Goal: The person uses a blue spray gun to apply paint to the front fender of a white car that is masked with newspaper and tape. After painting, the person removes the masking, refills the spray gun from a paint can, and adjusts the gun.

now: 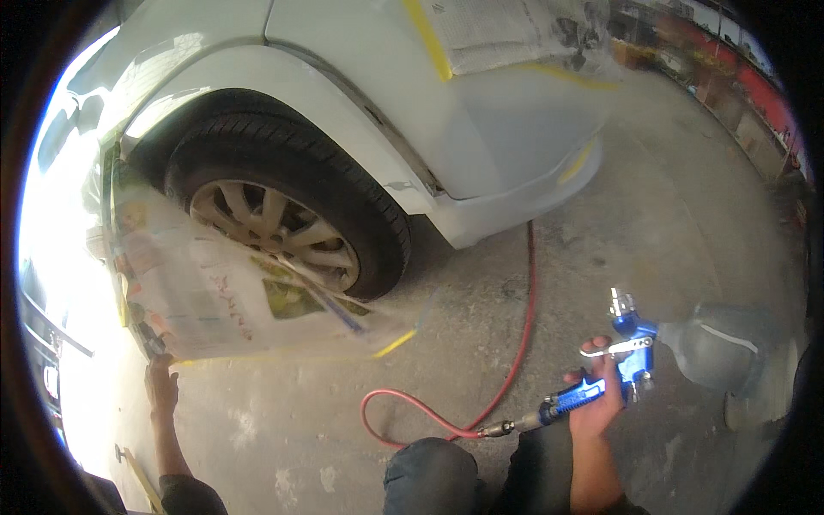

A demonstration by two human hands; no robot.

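My right hand (603, 410) is wrapped round the handle of a blue spray gun (636, 364), which is tilted with its silver nozzle toward the car. A translucent paint cup (717, 348) sticks out from the gun's right side. A red air hose (525, 330) joins the end of its handle and loops over the floor. At the left, my left hand (162, 386) is closed at the lower corner of a masking newspaper sheet (184, 296), edged with yellow tape. The sheet spreads in front of the lower part of the car wheel (275, 223). My left fingertips are partly hidden.
The white car (335, 103) fills the upper part, its bumper corner (515, 193) jutting right. More newspaper (506, 39) is taped higher on the body. Concrete floor (283, 403) lies below, with my knee (429, 476) at the bottom edge. A red wall (764, 94) stands far right.
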